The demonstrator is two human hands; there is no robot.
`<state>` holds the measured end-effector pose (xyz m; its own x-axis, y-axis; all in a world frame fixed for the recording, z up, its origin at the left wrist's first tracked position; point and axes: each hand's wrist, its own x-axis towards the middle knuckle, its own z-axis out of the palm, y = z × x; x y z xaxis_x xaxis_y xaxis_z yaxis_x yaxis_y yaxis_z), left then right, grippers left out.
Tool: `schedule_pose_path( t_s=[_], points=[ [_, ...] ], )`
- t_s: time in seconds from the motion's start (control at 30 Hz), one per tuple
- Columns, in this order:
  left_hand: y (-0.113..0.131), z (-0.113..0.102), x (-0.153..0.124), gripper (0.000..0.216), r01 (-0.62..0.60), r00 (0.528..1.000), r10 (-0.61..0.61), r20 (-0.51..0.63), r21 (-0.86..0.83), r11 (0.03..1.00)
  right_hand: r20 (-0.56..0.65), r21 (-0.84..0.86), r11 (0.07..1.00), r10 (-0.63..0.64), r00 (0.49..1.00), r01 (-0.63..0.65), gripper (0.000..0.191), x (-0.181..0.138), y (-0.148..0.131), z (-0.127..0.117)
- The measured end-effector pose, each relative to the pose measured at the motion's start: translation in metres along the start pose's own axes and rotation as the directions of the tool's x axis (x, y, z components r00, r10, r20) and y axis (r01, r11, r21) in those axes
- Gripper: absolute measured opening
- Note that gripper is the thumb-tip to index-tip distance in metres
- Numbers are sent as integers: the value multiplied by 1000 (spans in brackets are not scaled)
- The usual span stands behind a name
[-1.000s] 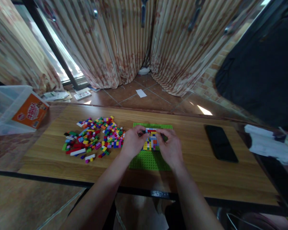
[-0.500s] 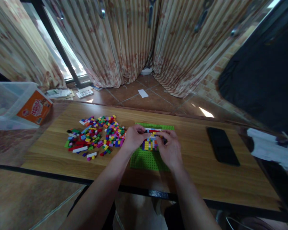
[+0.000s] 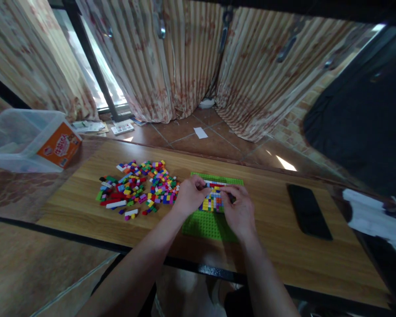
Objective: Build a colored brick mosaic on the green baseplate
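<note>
A green studded baseplate (image 3: 206,226) lies on the wooden table with a block of multicoloured toy bricks (image 3: 212,204) built on its far half. White and red bricks run along the block's far side; yellow, white, orange and purple ones show nearer. At its left edge my left hand (image 3: 190,193) is closed, thumb and fingertips on the bricks. From the right, my right hand (image 3: 240,207) grips the other edge with curled fingers. Whether either hand pinches a separate small brick is hidden. Loose toy bricks (image 3: 128,190) of many colours spread out left of the baseplate.
A clear plastic box (image 3: 23,164) with an orange label stands at the far left. On the right of the table (image 3: 267,259) lies a black phone (image 3: 308,211), with white papers (image 3: 372,213) beyond it. Curtains (image 3: 178,66) hang behind.
The view has shifted slightly, so everything sits a little further right and mostly lower. Both hands stay at the brick block, with only small finger movement.
</note>
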<state>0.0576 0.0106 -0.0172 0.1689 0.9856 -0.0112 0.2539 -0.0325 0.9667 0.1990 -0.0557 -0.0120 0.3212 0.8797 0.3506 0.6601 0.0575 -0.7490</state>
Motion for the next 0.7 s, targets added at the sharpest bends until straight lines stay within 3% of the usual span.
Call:
schedule_pose_path(
  t_s=[0.17,0.27,0.37,0.5,0.6,0.7],
  points=[
    [6,-15,0,16,-56,998,58,20,-75,996,-66,37,999,41,997,-38,24,4,-1,-7],
    [12,-32,1,20,-83,995,78,-61,-89,993,-124,55,997,62,990,-56,26,5,-6,-9],
    [16,-52,1,18,-89,987,70,-144,-128,988,-155,73,997,-1,988,12,25,1,-17,-4],
    [15,-79,3,21,-110,957,55,-285,-182,977,-41,100,975,-196,980,199,20,-14,-37,14],
    [12,-95,4,21,-132,926,36,-375,-236,963,110,55,936,-351,930,347,19,-28,-49,32],
    [11,-105,2,19,-141,922,28,-386,-266,954,252,-79,910,-376,892,406,18,-38,-56,47]
  ],
)
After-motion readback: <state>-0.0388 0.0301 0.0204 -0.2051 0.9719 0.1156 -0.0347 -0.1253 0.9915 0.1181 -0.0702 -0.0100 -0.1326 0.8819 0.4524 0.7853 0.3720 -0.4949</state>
